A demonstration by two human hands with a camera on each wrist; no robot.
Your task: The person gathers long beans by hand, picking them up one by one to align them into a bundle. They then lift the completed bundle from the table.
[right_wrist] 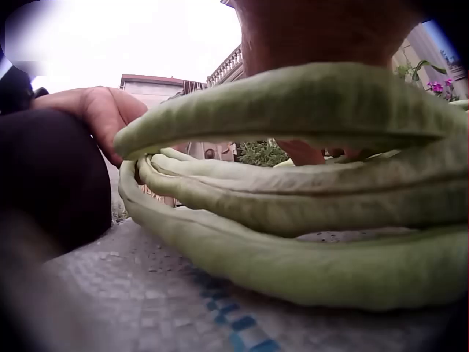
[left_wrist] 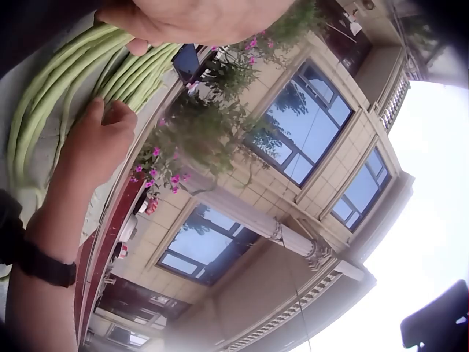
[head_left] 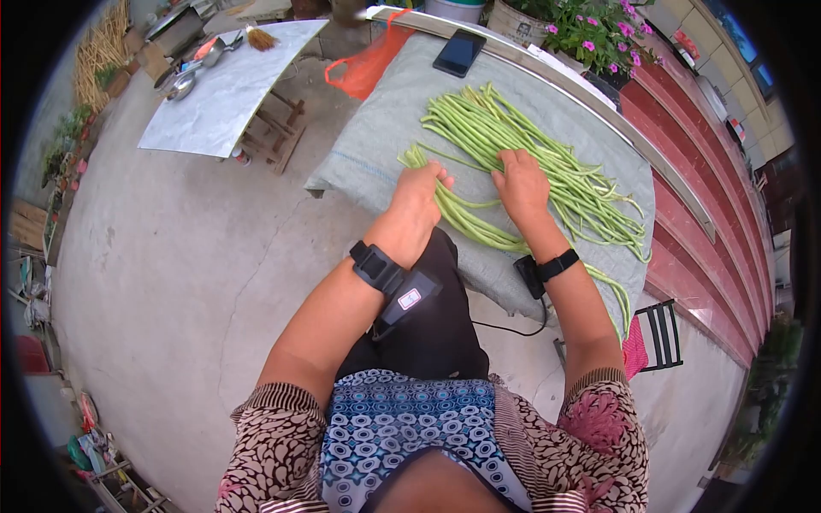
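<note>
My left hand (head_left: 417,201) grips a small bundle of long green beans (head_left: 469,224) near one end. The bundle's other ends trail to the right, beneath my right forearm and over the near edge of the grey woven sheet (head_left: 368,150). A larger pile of long beans (head_left: 479,120) lies spread on that sheet. My right hand (head_left: 522,184) is at the pile's near side, thumb and forefinger pinching at the beans; its fingertips are partly hidden. Close to the right wrist camera, several bundle beans (right_wrist: 293,198) stretch across toward my left hand (right_wrist: 110,117).
A black phone (head_left: 460,53) lies at the sheet's far edge beside an orange plastic bag (head_left: 372,64). Potted pink flowers (head_left: 599,38) and red steps (head_left: 684,171) border the right. Left stands a low table (head_left: 231,94) with metal bowls and a brush.
</note>
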